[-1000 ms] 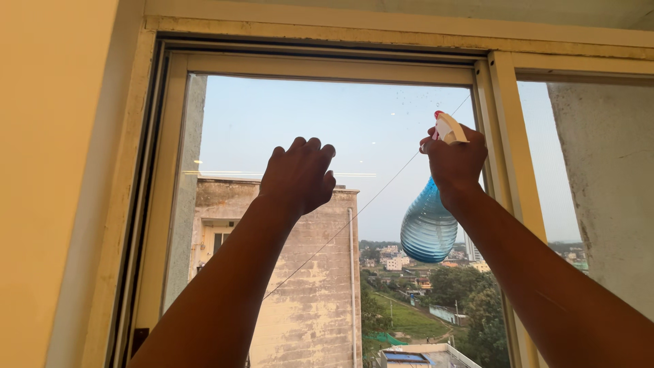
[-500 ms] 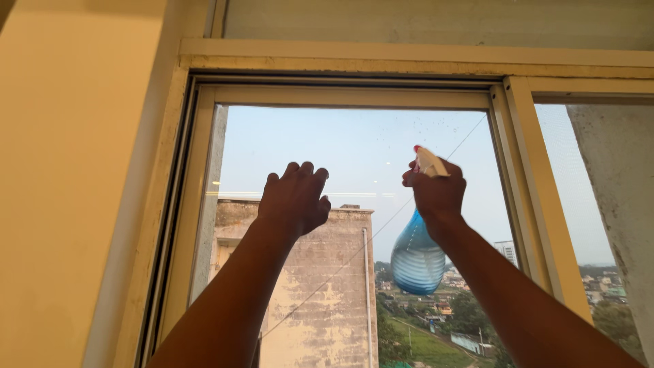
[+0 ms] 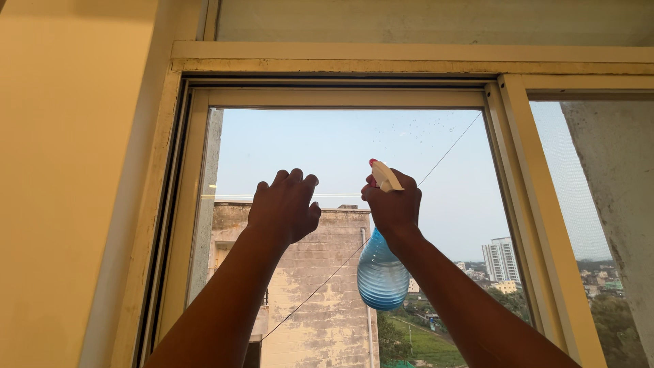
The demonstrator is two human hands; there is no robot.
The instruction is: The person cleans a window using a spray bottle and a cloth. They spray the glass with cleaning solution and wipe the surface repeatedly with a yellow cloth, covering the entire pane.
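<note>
Spray bottle (image 3: 381, 276): translucent blue plastic, ribbed, glossy; trigger head (image 3: 385, 176) matt cream plastic. Window pane (image 3: 327, 146): clear smooth glass, speckled top right. Window frame (image 3: 340, 97): cream painted, smooth, grimy edges. Wall (image 3: 68, 170): matt yellow paint.

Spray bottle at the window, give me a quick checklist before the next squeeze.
1. Right hand grips the spray bottle firmly at its neck: ok.
2. Nozzle points at the window pane, not at the frame: ok.
3. Liquid left in the bottle: cannot tell, the blue body is see-through but no level shows.
4. Left hand out of the spray path: ok, it sits left of the nozzle.
5. Left hand holds a cloth: cannot tell, only its back shows.
6. Droplets already on the glass, upper right: ok.
</note>
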